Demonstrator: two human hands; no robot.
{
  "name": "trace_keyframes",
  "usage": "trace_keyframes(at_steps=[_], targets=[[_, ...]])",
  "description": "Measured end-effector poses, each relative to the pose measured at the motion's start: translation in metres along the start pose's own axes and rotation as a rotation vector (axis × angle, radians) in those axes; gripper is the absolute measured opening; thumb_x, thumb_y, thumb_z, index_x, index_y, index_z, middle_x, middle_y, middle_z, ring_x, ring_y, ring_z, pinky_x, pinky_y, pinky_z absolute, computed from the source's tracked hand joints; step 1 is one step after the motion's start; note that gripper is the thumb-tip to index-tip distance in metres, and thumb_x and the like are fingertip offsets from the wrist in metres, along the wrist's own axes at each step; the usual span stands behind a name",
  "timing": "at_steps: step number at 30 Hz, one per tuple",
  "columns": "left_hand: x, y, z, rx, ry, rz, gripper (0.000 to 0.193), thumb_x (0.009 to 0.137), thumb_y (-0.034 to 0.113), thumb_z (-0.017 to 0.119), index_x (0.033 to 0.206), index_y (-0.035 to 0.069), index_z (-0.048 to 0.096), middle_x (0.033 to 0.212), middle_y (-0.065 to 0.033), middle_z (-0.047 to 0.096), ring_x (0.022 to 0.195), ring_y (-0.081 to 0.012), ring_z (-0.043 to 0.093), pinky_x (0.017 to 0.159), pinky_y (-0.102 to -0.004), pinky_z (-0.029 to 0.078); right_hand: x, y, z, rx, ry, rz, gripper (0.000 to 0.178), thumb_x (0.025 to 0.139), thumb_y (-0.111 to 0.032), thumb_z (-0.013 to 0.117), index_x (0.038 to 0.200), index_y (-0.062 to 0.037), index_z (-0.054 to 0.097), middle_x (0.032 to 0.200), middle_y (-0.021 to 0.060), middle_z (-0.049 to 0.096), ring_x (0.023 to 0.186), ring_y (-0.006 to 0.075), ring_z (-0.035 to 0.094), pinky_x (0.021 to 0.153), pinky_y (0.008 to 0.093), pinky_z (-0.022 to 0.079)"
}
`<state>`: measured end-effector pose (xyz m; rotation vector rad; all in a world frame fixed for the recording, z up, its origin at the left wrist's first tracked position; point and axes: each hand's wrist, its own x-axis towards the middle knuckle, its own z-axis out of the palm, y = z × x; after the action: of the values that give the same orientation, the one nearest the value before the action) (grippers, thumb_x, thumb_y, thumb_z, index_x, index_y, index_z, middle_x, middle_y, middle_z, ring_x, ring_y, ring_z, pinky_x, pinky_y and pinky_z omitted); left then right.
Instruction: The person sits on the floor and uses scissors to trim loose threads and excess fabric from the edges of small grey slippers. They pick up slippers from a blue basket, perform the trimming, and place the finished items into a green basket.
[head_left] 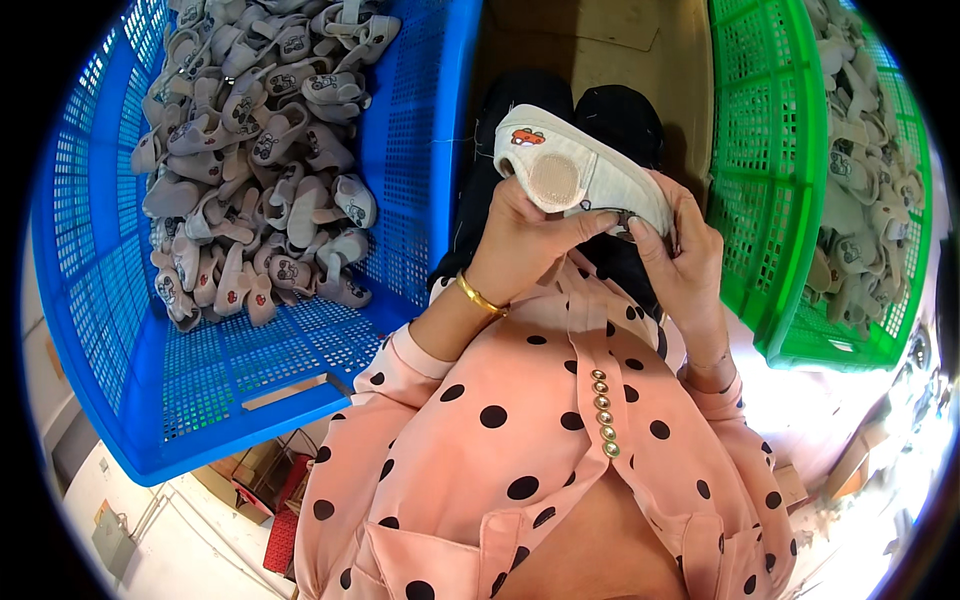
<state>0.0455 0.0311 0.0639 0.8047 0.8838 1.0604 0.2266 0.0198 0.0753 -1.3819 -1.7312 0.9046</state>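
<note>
Both hands hold one small light-grey cloth shoe (615, 180) above my lap. It has a red car picture and a round beige patch on its side. My left hand (525, 230) grips its lower left part, the thumb pressing along the lower edge. Wrapped round the other end is my right hand (685, 255), its thumb close to the left thumb at a dark strip on that edge. Parts of the fingers behind the shoe are hidden.
On my left stands a blue plastic basket (290, 395) with a heap of similar grey shoes (305, 210). A green basket (765, 180) to my right holds more grey shoes (860, 215). Between them, beyond my knees, lies an open cardboard box (690, 60).
</note>
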Motion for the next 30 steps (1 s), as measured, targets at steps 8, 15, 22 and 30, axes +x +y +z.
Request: trace_keyframes(at_steps=[8, 15, 22, 30], targets=[[0.017, -0.001, 0.001, 0.967, 0.132, 0.592, 0.030, 0.077, 0.011, 0.075, 0.105, 0.003, 0.068, 0.092, -0.0139, 0.066, 0.081, -0.0339, 0.065, 0.071, -0.0360, 0.052, -0.005, 0.006, 0.014, 0.080, 0.246, 0.141, 0.033, 0.094, -0.012, 0.061, 0.123, 0.0017, 0.055, 0.105, 0.0094, 0.067, 0.090, 0.0115, 0.062, 0.082, 0.0241, 0.049], [0.009, 0.004, -0.003, 1.088, 0.108, 0.914, 0.029, 0.071, 0.004, 0.073, 0.100, 0.003, 0.067, 0.091, -0.0110, 0.064, 0.077, -0.0279, 0.062, 0.067, -0.0344, 0.052, -0.005, 0.004, 0.030, 0.892, 0.421, 0.504, 0.021, 0.101, -0.020, 0.051, 0.115, -0.0034, 0.054, 0.087, -0.0012, 0.057, 0.063, 0.0005, 0.041, 0.052, 0.0154, 0.031], [0.007, 0.001, 0.002, 1.134, 0.129, 1.134, 0.029, 0.072, 0.011, 0.072, 0.100, 0.002, 0.072, 0.094, -0.0067, 0.066, 0.076, -0.0207, 0.060, 0.061, -0.0282, 0.049, -0.005, -0.009, 0.038, 1.221, 0.316, 0.568, 0.016, 0.103, -0.023, 0.048, 0.105, -0.0094, 0.056, 0.081, -0.0035, 0.056, 0.056, 0.0027, 0.037, 0.046, 0.0184, 0.027], [0.007, 0.011, -0.012, 1.099, 0.084, 1.182, 0.029, 0.070, 0.016, 0.075, 0.096, 0.004, 0.071, 0.091, -0.0073, 0.066, 0.068, -0.0208, 0.060, 0.057, -0.0289, 0.048, -0.010, 0.017, 0.043, 0.472, 0.085, 0.360, 0.023, 0.096, -0.017, 0.053, 0.115, -0.0047, 0.058, 0.097, 0.0042, 0.060, 0.086, 0.0140, 0.057, 0.069, 0.0270, 0.046]])
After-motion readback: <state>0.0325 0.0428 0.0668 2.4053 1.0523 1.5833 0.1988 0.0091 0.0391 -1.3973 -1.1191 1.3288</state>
